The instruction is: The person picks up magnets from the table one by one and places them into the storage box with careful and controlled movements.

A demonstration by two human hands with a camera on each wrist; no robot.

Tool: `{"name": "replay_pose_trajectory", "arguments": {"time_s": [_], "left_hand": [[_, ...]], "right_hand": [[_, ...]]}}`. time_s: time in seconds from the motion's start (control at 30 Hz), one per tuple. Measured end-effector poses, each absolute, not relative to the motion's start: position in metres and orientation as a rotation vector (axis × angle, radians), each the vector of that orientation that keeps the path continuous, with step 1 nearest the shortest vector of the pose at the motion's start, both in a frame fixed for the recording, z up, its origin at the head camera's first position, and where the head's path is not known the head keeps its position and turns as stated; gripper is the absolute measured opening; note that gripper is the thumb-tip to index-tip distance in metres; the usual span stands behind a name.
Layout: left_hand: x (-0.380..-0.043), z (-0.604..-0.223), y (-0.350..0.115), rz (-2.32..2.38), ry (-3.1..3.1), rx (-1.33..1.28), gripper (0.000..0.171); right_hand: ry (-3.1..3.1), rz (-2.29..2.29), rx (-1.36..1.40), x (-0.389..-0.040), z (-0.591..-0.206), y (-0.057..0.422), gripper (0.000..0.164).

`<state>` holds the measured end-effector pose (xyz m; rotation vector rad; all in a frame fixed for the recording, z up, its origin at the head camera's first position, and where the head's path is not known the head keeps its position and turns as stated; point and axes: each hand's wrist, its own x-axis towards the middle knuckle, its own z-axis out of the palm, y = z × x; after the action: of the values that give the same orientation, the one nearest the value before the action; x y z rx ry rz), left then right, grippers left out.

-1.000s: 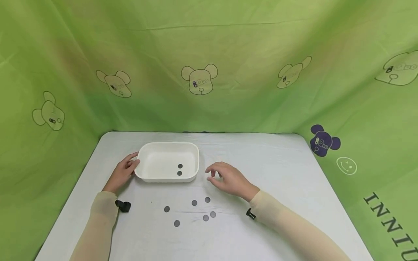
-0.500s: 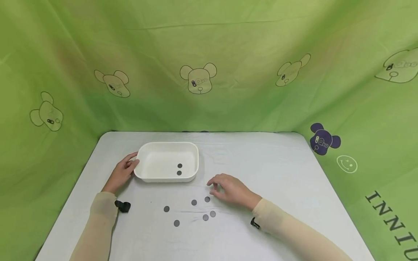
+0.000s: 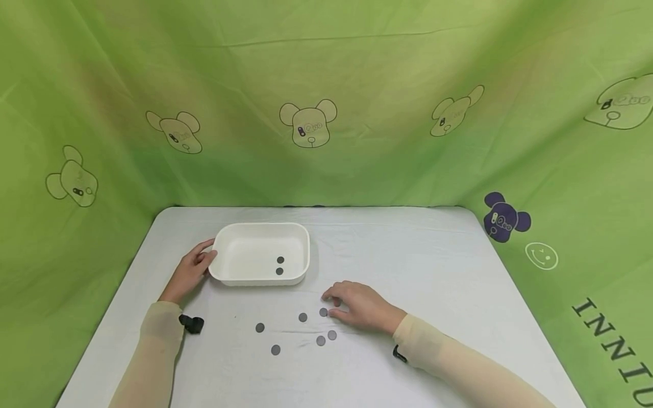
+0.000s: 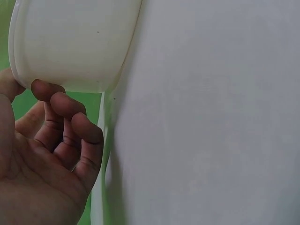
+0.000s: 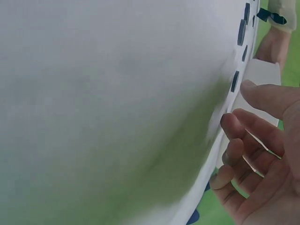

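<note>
Partly, the white container (image 3: 245,255) hides the left hand (image 3: 187,273), whose farther fingertips pass behind its left end in the head view; the left wrist view cuts the container off at the top, yet shows that hand's thumb and bent fingers pinching its edge. The right wrist view catches only some discs, edge-on, with the container partly behind the right hand (image 3: 359,306). Both sleeves (image 3: 459,362) run out of the head view on the container's near side. On the green cloth (image 3: 388,56), well to the container's right, large dark letters (image 3: 607,343) read "INNI" before a last character, probably a U, cut off by the edge; the small lettering on the bear prints (image 3: 311,127) beyond the container is too faint to read surely. Two dark discs (image 3: 280,266) lie inside the container, toward its near right corner. Six grey discs (image 3: 303,317) lie on the white table (image 3: 408,255) on the container's near side, between the two arms. The right hand, below and right of the container, is loosely bent with thumb and fingertips apart, its thumb just beside the nearest grey disc; whether they touch is hard to tell.
</note>
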<state>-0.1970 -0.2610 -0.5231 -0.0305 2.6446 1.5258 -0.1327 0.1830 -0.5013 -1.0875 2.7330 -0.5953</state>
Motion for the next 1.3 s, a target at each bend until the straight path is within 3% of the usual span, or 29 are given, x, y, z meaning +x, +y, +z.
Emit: {"name": "replay_pose_trajectory", "arguments": {"time_s": [1.3], "left_hand": [[-0.1969, -0.5226, -0.262, 1.516, 2.644, -0.022, 0.06]], "right_hand": [[2.742, -0.477, -1.262, -0.1293, -0.5015, 0.1764, 0.015]]}}
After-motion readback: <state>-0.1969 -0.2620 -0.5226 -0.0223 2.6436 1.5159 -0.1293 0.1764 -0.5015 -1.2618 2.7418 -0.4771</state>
